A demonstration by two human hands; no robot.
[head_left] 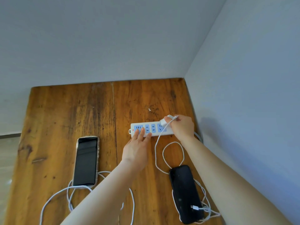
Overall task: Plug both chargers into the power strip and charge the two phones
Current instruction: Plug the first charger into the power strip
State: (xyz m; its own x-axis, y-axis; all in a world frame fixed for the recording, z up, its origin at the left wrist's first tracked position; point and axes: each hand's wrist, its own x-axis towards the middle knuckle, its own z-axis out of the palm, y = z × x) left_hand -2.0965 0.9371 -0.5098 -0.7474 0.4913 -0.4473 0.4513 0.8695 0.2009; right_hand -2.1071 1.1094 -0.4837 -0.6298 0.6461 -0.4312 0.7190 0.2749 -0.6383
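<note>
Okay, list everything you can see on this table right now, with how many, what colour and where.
table: one, brown wood, set in a wall corner
power strip: one, white with blue sockets, far right
charger: one, white, in right grip over the strip
cables: white, looped near both phones
phone, light case: one, left, dark screen
phone, black: one, right, cable connector lying on it
left hand: fingertips on strip
right hand: holding charger

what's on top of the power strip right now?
On the power strip: left hand fingertips press its left end, covering part of that socket. Right hand holds a white charger at the right-end socket; whether its prongs are seated is hidden.
</note>
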